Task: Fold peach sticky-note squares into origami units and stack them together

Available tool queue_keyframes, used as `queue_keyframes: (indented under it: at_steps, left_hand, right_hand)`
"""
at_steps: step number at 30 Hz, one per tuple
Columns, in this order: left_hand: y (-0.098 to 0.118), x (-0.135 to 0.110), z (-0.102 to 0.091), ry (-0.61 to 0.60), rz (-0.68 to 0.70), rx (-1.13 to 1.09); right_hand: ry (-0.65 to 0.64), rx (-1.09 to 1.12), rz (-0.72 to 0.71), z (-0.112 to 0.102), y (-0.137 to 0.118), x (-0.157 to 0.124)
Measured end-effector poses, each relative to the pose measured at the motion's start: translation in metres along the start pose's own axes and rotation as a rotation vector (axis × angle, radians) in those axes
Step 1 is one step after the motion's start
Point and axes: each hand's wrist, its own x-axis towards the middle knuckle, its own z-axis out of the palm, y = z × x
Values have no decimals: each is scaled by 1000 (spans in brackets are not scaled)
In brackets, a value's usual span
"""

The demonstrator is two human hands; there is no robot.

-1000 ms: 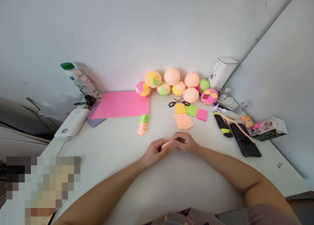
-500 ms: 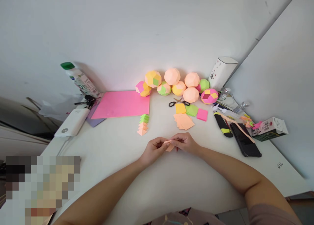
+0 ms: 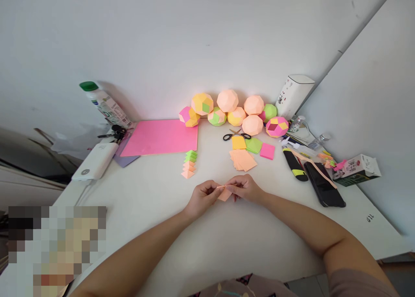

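Observation:
My left hand (image 3: 202, 196) and my right hand (image 3: 245, 187) meet over the middle of the white table (image 3: 155, 202). Both pinch a small peach paper square (image 3: 224, 193) between fingertips; it is partly folded and hangs a little below the fingers. Beyond it lies a loose pile of peach paper squares (image 3: 243, 159). To the left stands a small row of folded peach and green paper units (image 3: 189, 163).
Several paper polyhedron balls (image 3: 231, 110) line the wall, with scissors (image 3: 236, 136) and yellow, green and pink note pads (image 3: 253, 146) before them. A pink sheet (image 3: 161, 137), a white power bank (image 3: 95, 161) and a bottle (image 3: 103, 102) sit left; a phone (image 3: 324, 185) and carton (image 3: 356, 169) sit right.
The peach paper has opened from a narrow folded strip into a wider flap hanging below my fingers. Both hands stayed in nearly the same place.

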Motion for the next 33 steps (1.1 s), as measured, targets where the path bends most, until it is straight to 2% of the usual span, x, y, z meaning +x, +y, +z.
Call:
queue_keyframes:
  at_steps: [20,26,33]
  left_hand:
    - [6,-2,-3,-28,41,95]
    - [6,-3,-5,-30,-4,61]
    - [6,-3,-2,-63,36,9]
  right_hand:
    - [-40,38,60,-3,-1,1]
    - [-31,56,59,-3,-1,2]
    - [-36,61,74,-3,-3,3]
